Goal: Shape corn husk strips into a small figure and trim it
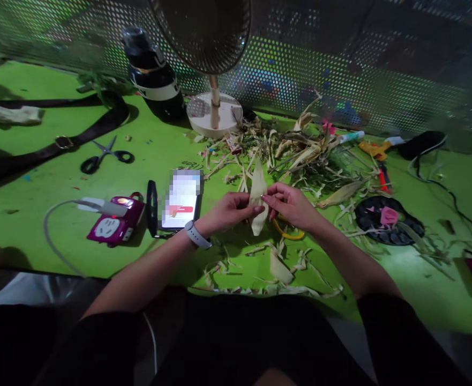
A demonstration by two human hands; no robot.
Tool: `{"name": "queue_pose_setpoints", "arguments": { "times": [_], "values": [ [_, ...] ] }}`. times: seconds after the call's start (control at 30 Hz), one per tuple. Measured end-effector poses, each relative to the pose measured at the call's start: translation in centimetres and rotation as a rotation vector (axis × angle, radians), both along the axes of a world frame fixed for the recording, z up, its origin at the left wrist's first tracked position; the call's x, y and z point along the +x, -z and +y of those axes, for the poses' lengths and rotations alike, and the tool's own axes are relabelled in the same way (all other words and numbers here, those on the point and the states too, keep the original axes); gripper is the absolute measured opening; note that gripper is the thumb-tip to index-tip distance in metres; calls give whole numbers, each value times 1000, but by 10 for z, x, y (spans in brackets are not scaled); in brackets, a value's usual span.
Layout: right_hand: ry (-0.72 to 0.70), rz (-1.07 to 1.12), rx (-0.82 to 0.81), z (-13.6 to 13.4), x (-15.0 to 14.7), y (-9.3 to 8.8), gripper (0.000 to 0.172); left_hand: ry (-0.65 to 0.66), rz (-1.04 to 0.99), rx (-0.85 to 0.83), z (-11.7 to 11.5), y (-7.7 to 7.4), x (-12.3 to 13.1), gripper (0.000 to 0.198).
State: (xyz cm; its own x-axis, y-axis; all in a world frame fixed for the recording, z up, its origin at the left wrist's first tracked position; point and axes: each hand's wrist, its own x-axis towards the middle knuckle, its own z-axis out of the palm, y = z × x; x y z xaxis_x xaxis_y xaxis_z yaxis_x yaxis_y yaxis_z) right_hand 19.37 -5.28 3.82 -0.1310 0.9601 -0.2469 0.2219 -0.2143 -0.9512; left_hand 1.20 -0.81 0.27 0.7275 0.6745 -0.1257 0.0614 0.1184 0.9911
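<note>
A pale, pointed piece of dried corn husk (258, 179) stands upright between my two hands above the green table. My left hand (236, 208) pinches its left side, thumb across the front. At its right edge, the fingers of my right hand (290, 203) are closed on the husk too. A yellow ring-shaped thing (290, 234) shows just below my right hand, partly hidden by it. Husk scraps (281, 267) lie on the table close to my body. Beyond my hands spreads a heap of dry husks and shreds (296, 147).
Left of my arms are a lit phone (182, 199), a purple power bank (117, 219) with a cable, and scissors (106, 155). A fan (215, 110) and black bottle (155, 80) stand at the back. Rightward are a black dish (368, 228) and a yellow glue gun (375, 150).
</note>
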Motion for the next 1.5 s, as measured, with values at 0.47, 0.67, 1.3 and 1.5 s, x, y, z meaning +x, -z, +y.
{"name": "queue_pose_setpoints", "arguments": {
  "times": [0.47,0.67,1.3,1.5],
  "values": [
    [-92,-76,-21,0,6,-4,26,35,39,-101,4,-3,-4,30],
    [-278,-212,5,-1,10,-1,23,77,28,-53,5,-1,-5,33],
    [-416,-618,266,-1,13,-3,22,125,132,327,1,-6,-4,23],
    [-394,-991,426,-9,-2,4,18,41,249,659,-2,0,-4,15]
  ]
}}
